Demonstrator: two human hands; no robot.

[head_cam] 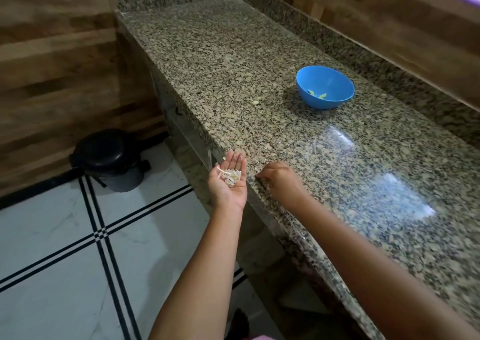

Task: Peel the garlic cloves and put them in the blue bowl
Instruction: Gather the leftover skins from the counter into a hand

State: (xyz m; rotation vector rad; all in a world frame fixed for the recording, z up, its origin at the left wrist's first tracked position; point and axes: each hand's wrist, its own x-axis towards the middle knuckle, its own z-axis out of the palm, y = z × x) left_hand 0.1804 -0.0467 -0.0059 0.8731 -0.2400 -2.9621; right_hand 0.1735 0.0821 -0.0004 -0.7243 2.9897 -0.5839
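My left grip, spread flat, cups garlic skins; right grip sweeps the worktop edge, fingers hidden; skins may spill floorward.

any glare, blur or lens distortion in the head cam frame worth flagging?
Head view: bright glare patches on the polished counter right of the right hand; wide-angle bowing of the counter's edges and floor lines; overall soft, slightly blurred; blue bowl casts a soft shadow to its left; garlic skins in the left hand stay legible.
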